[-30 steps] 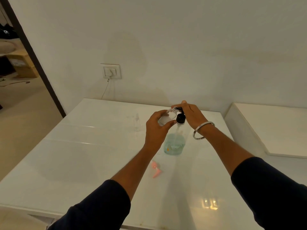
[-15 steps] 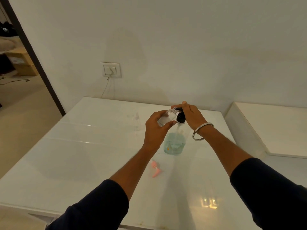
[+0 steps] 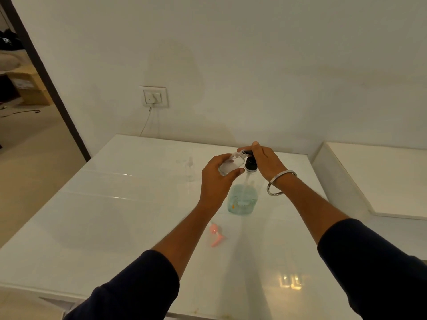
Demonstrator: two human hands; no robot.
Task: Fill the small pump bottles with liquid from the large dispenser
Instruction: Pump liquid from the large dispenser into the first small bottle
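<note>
A large clear dispenser (image 3: 242,200) with pale blue-green liquid in its lower part stands on the white table (image 3: 115,215); it has a black pump head (image 3: 250,163). My right hand (image 3: 265,162) rests on top of that pump head, fingers pressing on it. My left hand (image 3: 216,181) grips a small clear bottle (image 3: 231,163), tilted, with its open neck at the pump's spout. A pink pump cap (image 3: 216,236) lies loose on the table near my left forearm. Another small clear bottle (image 3: 190,168) stands further left, faint against the table.
A wall socket (image 3: 154,97) with a hanging cord is behind the table. A second white surface (image 3: 381,181) sits lower at the right. A doorway (image 3: 27,88) opens at the left, with boxes beyond it.
Hands and bottles stay almost where they were; the view has shifted only slightly. No visible change in grip.
</note>
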